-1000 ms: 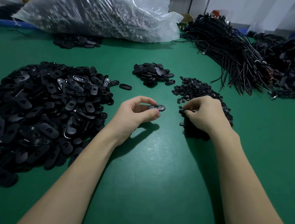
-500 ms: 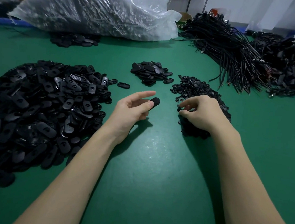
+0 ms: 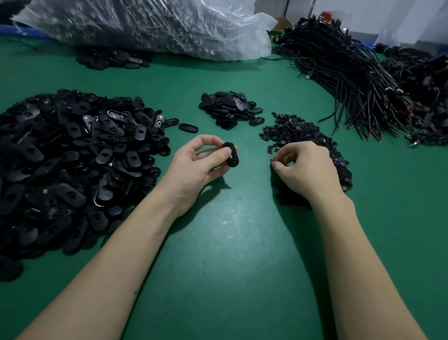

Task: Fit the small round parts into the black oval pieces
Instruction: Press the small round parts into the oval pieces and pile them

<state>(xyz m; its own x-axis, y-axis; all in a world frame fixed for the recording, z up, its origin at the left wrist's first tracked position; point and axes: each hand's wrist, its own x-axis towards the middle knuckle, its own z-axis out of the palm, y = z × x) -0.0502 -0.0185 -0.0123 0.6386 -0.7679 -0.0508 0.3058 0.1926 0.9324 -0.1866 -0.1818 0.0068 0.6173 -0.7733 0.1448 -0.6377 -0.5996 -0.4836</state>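
My left hand (image 3: pixel 200 161) pinches one black oval piece (image 3: pixel 231 155) between thumb and fingers, held above the green table (image 3: pixel 224 250) with its hollow side toward me. My right hand (image 3: pixel 304 168) rests on the near edge of the pile of small round parts (image 3: pixel 298 132), fingers curled and thumb against forefinger; whether a part sits between them is hidden. A large heap of black oval pieces (image 3: pixel 63 157) lies to the left. A smaller pile of oval pieces (image 3: pixel 230 107) sits behind the hands.
A big clear plastic bag (image 3: pixel 149 11) of parts lies at the back. Bundles of black cables (image 3: pixel 372 82) fill the back right. A single oval piece (image 3: pixel 188 127) lies loose beside the large heap. More oval pieces (image 3: pixel 113 59) lie under the bag's edge.
My left hand has turned the oval piece from flat to upright on its edge and curled its fingers round it. My right hand has stayed on the round parts pile, shifting slightly.
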